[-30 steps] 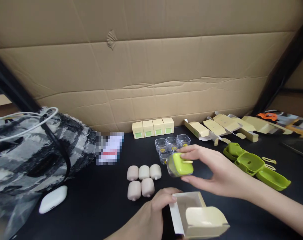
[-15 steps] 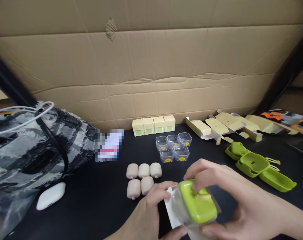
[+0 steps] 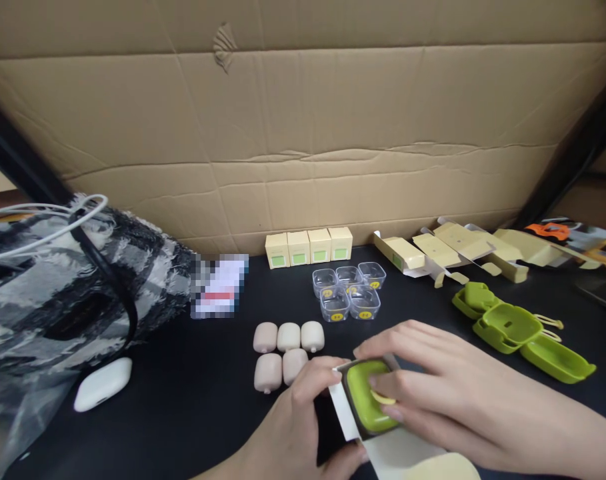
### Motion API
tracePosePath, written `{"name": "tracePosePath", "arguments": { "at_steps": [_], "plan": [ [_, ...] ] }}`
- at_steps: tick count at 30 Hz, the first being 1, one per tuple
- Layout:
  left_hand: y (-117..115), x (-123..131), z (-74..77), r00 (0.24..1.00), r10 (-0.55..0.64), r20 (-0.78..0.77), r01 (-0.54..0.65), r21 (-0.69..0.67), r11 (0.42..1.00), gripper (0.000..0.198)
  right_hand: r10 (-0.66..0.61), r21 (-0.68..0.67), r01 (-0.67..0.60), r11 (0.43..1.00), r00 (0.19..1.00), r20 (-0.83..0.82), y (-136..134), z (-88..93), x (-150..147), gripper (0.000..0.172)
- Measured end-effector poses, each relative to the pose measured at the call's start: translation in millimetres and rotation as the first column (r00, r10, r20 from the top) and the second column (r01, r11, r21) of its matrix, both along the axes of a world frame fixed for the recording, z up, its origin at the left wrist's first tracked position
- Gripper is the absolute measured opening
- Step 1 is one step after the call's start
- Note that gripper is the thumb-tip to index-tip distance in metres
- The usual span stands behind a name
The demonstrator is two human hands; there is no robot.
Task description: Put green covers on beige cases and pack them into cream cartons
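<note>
A green rounded-square case (image 3: 365, 393) with a short cream strap (image 3: 383, 399) sits down inside a small open carton (image 3: 343, 410) at the lower middle. My left hand (image 3: 303, 413) grips the carton from its left side, thumb low and fingers near its upper edge. From the right, my right hand (image 3: 433, 387) reaches over with its fingertips on the case's top and the strap. The case's sides are hidden by the carton walls. A pale flap (image 3: 407, 453) of the carton sticks out toward me.
Several beige rounded pieces (image 3: 268, 372) lie left of my hands. Behind them stand several clear cups (image 3: 365, 303) and closed small boxes (image 3: 277, 252). Opened cartons (image 3: 437, 250) and green shells (image 3: 507, 328) are at right; a white case (image 3: 103, 385) lies left, near a plaid fabric bundle (image 3: 107, 287).
The green case has gone down into the carton; its clear lower body no longer shows. My right hand's fingers have moved from around its sides onto its top.
</note>
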State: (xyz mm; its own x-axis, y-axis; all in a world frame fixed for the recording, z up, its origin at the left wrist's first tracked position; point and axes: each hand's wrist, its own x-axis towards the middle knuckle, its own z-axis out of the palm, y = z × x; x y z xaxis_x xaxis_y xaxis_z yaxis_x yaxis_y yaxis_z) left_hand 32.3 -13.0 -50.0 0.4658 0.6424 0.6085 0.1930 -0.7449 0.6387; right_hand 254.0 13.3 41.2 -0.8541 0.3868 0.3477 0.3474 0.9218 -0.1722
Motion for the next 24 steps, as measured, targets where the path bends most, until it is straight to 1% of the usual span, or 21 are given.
{"name": "tracePosePath", "arguments": {
  "at_steps": [3, 5, 8, 10, 13, 15, 16, 18, 19, 21, 22, 24],
  "plan": [
    [1.4, -0.6, -5.4, 0.999, -0.028, 0.045, 0.027, 0.018, 0.999, 0.082, -0.053, -0.023, 0.052, 0.998, 0.998, -0.044, -1.5, -3.1, -0.9, 0.011],
    [1.6, -2.0, -7.9, 0.999, -0.022, 0.045, 0.020, 0.036, 0.999, 0.081, -0.076, -0.083, 0.073, 0.994, 0.997, -0.030, -2.5, -4.5, -2.0, 0.011],
    [1.1, -4.1, -6.8, 0.999, 0.004, -0.038, -0.002, 0.066, 0.998, 0.071, -0.118, -0.204, 0.119, 0.972, 0.993, 0.019, -3.4, -4.2, -4.0, 0.011],
    [0.6, -5.0, -3.1, 0.995, 0.019, -0.101, -0.011, 0.082, 0.997, 0.067, -0.144, -0.244, 0.150, 0.958, 0.989, 0.044, -3.5, -2.2, -4.3, 0.012],
    [0.6, -6.3, 1.7, 0.988, 0.034, -0.148, -0.024, 0.072, 0.997, 0.070, -0.123, -0.331, 0.132, 0.934, 0.991, 0.049, -2.5, 2.4, -0.3, 0.012],
    [1.1, -7.6, 0.7, 0.986, 0.018, -0.164, -0.009, 0.054, 0.999, 0.077, -0.085, -0.393, 0.084, 0.916, 0.996, 0.015, -1.6, 5.1, 5.1, 0.028],
    [1.5, -8.4, -1.6, 0.985, 0.004, -0.171, 0.003, 0.041, 0.999, 0.079, -0.072, -0.398, 0.063, 0.915, 0.997, -0.009, -1.1, 6.0, 8.1, 0.037],
    [2.0, -9.8, -8.9, 0.985, 0.001, -0.172, 0.003, 0.025, 1.000, 0.082, -0.066, -0.360, 0.043, 0.932, 0.996, -0.053, -0.4, 6.8, 13.7, 0.049],
    [2.0, -10.4, -12.9, 0.986, 0.013, -0.166, -0.008, 0.032, 0.999, 0.082, -0.070, -0.335, 0.043, 0.941, 0.995, -0.070, -0.2, 6.7, 16.0, 0.053],
    [1.0, -11.2, -18.0, 0.985, 0.061, -0.160, -0.051, 0.066, 0.996, 0.075, -0.078, -0.324, 0.049, 0.945, 0.994, -0.076, 0.1, 5.7, 20.0, 0.055],
    [0.0, -11.6, -18.0, 0.983, 0.089, -0.158, -0.075, 0.091, 0.993, 0.070, -0.076, -0.335, 0.047, 0.941, 0.994, -0.075, 0.2, 4.9, 21.7, 0.056],
    [-2.7, -12.3, -11.3, 0.975, 0.120, -0.188, -0.098, 0.122, 0.988, 0.061, -0.051, -0.365, 0.018, 0.931, 0.995, -0.080, 0.7, 3.0, 24.7, 0.063]
  ]
}}
